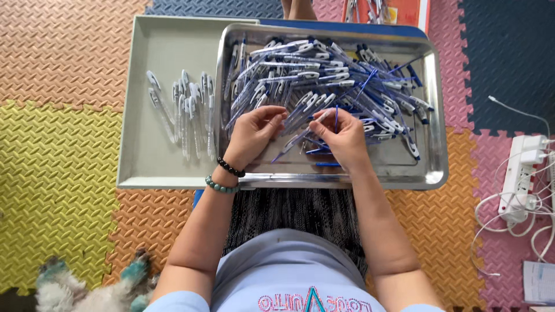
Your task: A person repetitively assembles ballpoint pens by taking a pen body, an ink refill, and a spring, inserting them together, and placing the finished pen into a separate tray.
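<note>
The metal tray [435, 173] lies in front of the person, and all places here are told relative to it. It holds a big heap of pens [341, 75] with clear barrels, white clips and blue parts, which fills mostly its far half. Both hands are over the near half of the tray, close to each other. The left hand [253, 134] is curled, with the fingertips bent inward near a pen barrel; I cannot tell if it really grips something. The right hand [346, 138] pinches a thin blue refill [336, 118] that stands almost upright between its fingers, and a clear pen barrel [298, 140] passes slanted between the two hands. On the left wrist there are two bead bracelets [226, 176], one dark and one green. To the left of the metal tray, partly under it, lies a grey plastic tray [144, 150] with a small row of finished pens [188, 112]. To the right of the metal tray, on the coloured foam floor mat [58, 144], lies a white power strip [520, 173] with cables.
</note>
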